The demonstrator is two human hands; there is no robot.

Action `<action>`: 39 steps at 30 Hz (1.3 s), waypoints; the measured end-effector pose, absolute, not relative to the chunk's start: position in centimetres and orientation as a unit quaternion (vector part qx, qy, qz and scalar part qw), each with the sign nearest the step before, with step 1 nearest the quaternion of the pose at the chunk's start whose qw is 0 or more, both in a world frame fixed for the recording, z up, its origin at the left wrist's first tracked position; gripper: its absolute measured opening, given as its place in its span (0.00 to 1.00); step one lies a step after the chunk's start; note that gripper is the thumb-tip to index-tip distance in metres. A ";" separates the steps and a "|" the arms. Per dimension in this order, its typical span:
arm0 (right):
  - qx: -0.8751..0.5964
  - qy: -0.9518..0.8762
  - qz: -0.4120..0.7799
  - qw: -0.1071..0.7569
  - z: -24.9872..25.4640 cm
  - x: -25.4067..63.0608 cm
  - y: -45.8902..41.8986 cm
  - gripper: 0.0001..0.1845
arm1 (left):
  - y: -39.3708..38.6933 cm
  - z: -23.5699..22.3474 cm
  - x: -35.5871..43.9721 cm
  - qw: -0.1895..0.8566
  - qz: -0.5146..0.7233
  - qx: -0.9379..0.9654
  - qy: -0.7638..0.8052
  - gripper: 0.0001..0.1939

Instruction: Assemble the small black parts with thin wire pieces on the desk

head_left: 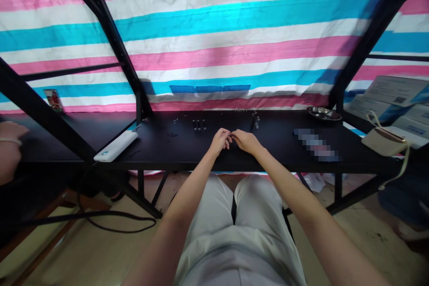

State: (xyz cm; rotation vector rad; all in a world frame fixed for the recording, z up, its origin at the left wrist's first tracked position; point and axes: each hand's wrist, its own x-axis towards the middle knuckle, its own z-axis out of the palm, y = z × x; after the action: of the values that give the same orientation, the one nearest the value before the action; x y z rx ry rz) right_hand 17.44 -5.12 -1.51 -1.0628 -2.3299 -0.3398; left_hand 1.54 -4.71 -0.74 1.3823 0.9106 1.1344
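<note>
two hands (219, 140) meet inside table's front edge (174, 166)

Right hand (247, 141) partly hidden, pixelated item (317, 145), co-worker's arm (7, 156) cropped left

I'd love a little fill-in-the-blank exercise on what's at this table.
1. The left hand and right hand are close together over a tabletop coloured ____.
2. Left of both hands, the small pieces standing in a row number ____.
3. The shiny metal dish sits near the tabletop's far ____ corner.

Missing words: black; three; right.
</note>
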 end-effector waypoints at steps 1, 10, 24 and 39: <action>-0.396 -0.867 -0.127 0.274 -1.5 17.4 -5.1 0.13 | -4.7 -0.7 1.6 0.540 0.475 0.581 0.380 0.04; -0.393 -0.871 -0.108 0.275 -1.6 17.6 -5.0 0.13 | -4.7 -0.7 1.6 0.543 0.443 0.609 0.370 0.06; -0.521 -0.768 -0.049 0.368 -1.9 18.5 -4.1 0.13 | -4.7 -0.9 1.5 0.519 0.474 0.597 0.386 0.06; -0.744 -0.605 0.030 0.284 -1.5 21.5 -1.4 0.12 | -4.5 -1.3 1.5 0.487 0.463 0.609 0.421 0.03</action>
State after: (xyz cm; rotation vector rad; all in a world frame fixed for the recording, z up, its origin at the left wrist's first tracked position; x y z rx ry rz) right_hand 21.45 -1.38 -1.54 -1.9900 -1.6184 0.0801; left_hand 1.54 -4.49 -1.25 1.4816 1.0244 1.1258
